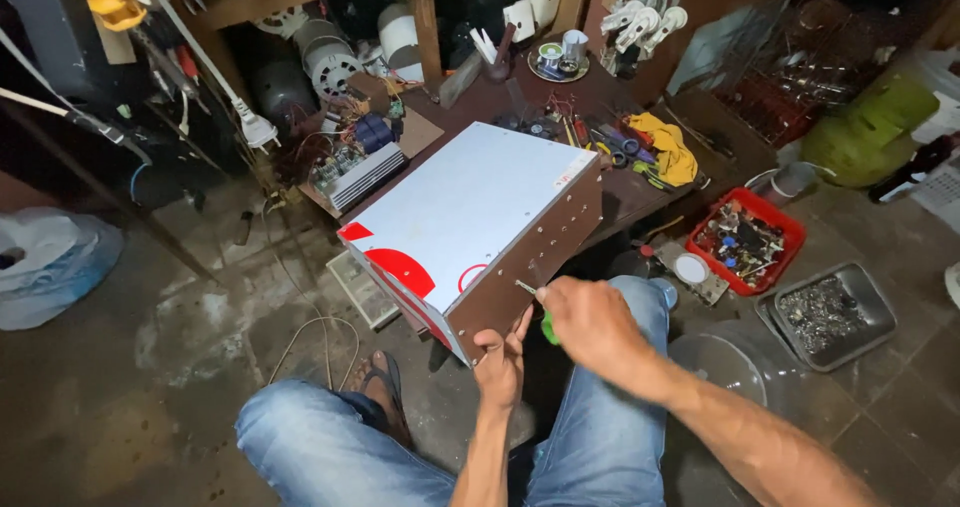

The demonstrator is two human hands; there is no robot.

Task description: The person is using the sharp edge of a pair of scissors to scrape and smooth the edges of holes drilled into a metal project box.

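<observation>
A large box-shaped metal casing (pixel 470 202) with a white top, red markings and a dark brown side panel rests tilted on the edge of a low brown table (pixel 640 192). My left hand (pixel 500 357) grips the casing's lower near corner. My right hand (pixel 592 325) is closed around a green-handled screwdriver (pixel 548 327), its tip against the brown side panel, which has rows of small holes. My knees in blue jeans are below.
On the table lie a yellow cloth (pixel 668 147), tools, wires and a circuit board unit (pixel 350 172). A red tray of small parts (pixel 745 239) and a grey metal tray of scrap (pixel 828 312) sit on the floor at right. A white plug (pixel 256 127) hangs at left.
</observation>
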